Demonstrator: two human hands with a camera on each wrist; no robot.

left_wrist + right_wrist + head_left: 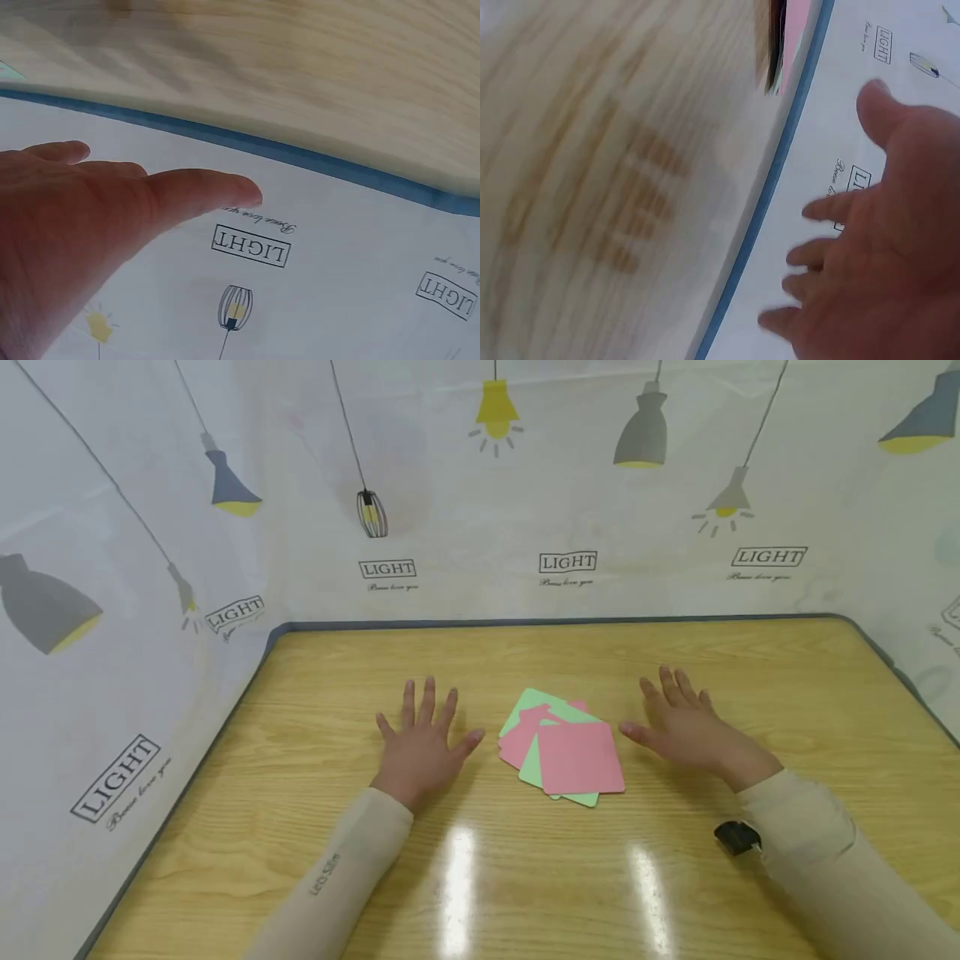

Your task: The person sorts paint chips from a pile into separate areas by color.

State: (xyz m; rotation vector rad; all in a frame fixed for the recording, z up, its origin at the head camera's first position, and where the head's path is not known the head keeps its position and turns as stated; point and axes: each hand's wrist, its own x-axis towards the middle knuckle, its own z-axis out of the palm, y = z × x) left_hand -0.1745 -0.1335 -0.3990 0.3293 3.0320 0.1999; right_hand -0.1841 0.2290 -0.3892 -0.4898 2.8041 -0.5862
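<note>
On a glossy wood-grain table (750,677), square pink and green cards (564,749) lie fanned between the left hand (422,745) and right hand (686,727), both flat, fingers spread, holding nothing.

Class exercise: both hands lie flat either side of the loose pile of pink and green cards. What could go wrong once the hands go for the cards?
1. The cards lie fanned and overlapping, so a hand would likely lift or drag several at once.
2. They lie flat on the glossy table; fingertips may well slide them instead of lifting.
3. The left hand and right hand flank the pile closely; reaching together could scatter it.
</note>
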